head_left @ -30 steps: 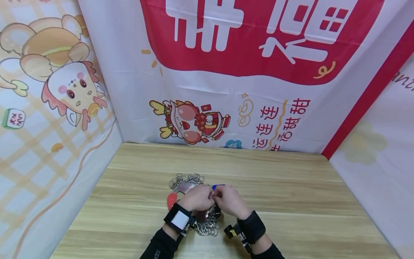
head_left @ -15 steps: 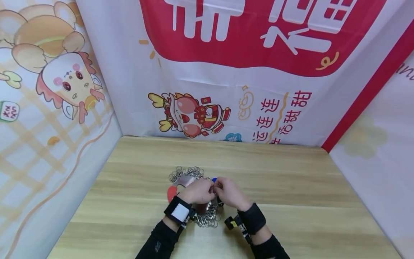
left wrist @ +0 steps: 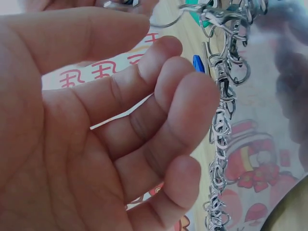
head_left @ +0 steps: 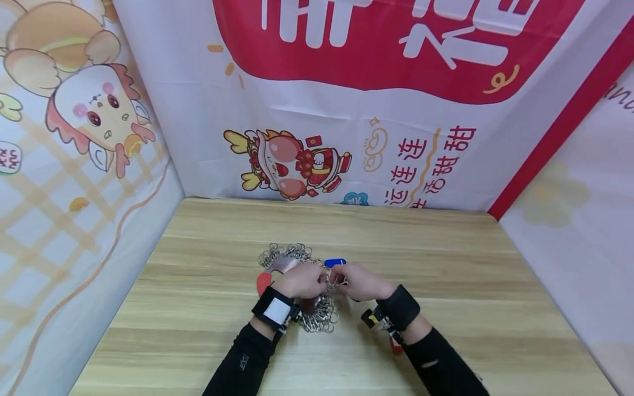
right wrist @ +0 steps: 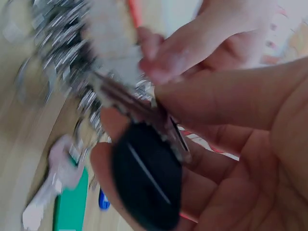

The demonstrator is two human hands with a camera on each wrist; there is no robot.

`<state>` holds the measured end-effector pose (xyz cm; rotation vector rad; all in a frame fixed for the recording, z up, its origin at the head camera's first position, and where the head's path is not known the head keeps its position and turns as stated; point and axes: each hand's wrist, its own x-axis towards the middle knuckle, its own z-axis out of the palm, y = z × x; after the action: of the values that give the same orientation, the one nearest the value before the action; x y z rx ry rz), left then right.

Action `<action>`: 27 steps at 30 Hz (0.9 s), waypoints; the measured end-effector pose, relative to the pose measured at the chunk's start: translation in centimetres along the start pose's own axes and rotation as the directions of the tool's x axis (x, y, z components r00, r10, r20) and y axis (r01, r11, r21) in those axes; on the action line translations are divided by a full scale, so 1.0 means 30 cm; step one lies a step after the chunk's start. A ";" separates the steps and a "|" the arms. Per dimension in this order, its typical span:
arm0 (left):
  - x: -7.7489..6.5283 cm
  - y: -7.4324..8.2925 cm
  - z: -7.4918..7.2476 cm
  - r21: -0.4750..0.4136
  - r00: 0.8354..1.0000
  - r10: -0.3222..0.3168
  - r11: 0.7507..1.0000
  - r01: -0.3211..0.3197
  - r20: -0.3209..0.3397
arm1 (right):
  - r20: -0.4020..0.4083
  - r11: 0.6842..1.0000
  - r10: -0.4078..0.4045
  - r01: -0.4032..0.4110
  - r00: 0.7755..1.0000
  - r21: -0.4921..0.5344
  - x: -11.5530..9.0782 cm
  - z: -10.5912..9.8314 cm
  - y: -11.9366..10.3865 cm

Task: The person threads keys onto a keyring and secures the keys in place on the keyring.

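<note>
A loop-shaped metal plate (head_left: 284,264), its edge hung with many small wire rings (head_left: 319,322), lies on the wooden table. My left hand (head_left: 303,280) is at its right side. In the left wrist view, the thumb tip meets a thin metal ring (left wrist: 168,23), with the other fingers loosely curled below. Just to the right, my right hand (head_left: 364,281) holds keys between thumb and fingers. The right wrist view shows a black-headed key (right wrist: 147,178) across those fingers and a blurred metal key blade (right wrist: 125,98) beside it.
A blue key head (head_left: 335,263) lies behind the hands, and a red piece (head_left: 264,283) beside the plate at left. Green (right wrist: 72,202) and blue (right wrist: 103,199) key heads show in the right wrist view. A red object (head_left: 395,345) shows beneath the right wrist. Printed cloth (head_left: 426,110) stands behind.
My right hand has moved a little right, away from the left, uncovering more of the blue key head. The red object under the right wrist has come into view. The whole head view has shifted.
</note>
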<state>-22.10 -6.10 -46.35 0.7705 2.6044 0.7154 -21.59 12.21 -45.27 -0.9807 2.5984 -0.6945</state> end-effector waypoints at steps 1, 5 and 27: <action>-0.001 -0.001 -0.001 -0.010 1.000 -0.003 1.000 0.003 -0.001 | 0.021 1.000 0.000 0.000 1.000 -0.018 -0.001 -0.003 0.002; -0.009 -0.001 -0.003 -0.028 1.000 -0.015 1.000 0.015 -0.004 | 0.106 0.997 0.015 -0.007 0.994 -0.075 -0.013 0.000 0.015; -0.056 0.019 -0.037 -0.033 0.995 -0.103 0.994 0.103 -0.014 | -0.088 0.968 -0.055 0.031 0.995 -0.250 -0.136 0.034 0.088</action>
<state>-21.01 -7.08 -44.86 0.6182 2.6187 0.7336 -19.60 16.36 -47.18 -1.1032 2.8054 -0.4415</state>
